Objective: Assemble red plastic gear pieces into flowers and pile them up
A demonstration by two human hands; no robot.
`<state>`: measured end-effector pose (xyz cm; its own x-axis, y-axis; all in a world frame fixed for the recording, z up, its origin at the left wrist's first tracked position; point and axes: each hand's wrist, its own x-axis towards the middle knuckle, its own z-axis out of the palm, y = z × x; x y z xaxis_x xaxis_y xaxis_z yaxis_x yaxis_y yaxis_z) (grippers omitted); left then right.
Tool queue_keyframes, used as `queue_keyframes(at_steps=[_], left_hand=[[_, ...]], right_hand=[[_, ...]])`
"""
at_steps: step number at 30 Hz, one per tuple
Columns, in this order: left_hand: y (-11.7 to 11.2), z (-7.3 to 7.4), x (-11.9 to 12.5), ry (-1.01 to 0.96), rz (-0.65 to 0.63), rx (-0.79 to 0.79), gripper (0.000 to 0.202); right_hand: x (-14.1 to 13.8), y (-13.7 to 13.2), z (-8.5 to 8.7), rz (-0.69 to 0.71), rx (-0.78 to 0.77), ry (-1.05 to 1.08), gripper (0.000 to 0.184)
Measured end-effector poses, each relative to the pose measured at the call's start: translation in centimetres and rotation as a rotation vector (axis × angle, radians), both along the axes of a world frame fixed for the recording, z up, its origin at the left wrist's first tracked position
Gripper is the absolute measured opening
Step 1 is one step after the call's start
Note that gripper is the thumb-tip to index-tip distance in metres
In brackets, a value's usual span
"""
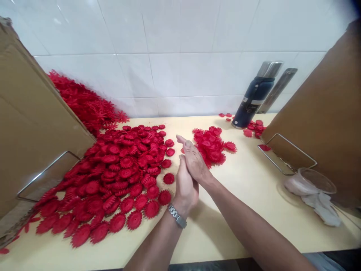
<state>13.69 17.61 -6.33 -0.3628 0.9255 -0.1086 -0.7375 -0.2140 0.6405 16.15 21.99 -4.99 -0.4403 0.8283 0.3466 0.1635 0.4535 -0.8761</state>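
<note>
Palm against palm, my left hand (184, 184) and my right hand (195, 160) are pressed together above the table, with the right one on the upper side. Whatever may lie between them is hidden. A bit of red shows at the fingers, but I cannot tell whether it is held or lies behind. Left of my hands spreads a big heap of round red pieces with fringed edges (125, 162), like flower heads. Just beyond my right hand sits a smaller pile of red fringed pieces (211, 145), looser in shape. My left wrist wears a metal watch (177, 215).
Cardboard panels stand left (36, 113) and right (316, 124), with wire stands at their feet. Red star-shaped pieces (84, 101) are heaped at the back left. A dark blue flask (255, 98) stands by the tiled wall. A clear plastic cup (317, 180) lies at right.
</note>
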Motion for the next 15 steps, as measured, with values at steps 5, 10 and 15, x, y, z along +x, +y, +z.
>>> queue_keyframes(at_steps=[5,10,15], left_hand=[[0.1,1.2,-1.3,-0.012,-0.017,-0.001,0.049],[0.4,1.6,-2.7,0.082,-0.044,-0.033,0.058],[-0.3,0.4,-1.0,0.151,-0.108,0.041,0.051]], right_hand=[[0.9,-2.6,-1.6,0.03,-0.125,-0.032,0.071],[1.3,-5.1,-2.5,0.093,-0.097,-0.01,0.075],[0.4,-1.5,-1.7,-0.073,-0.197,0.077,0.08]])
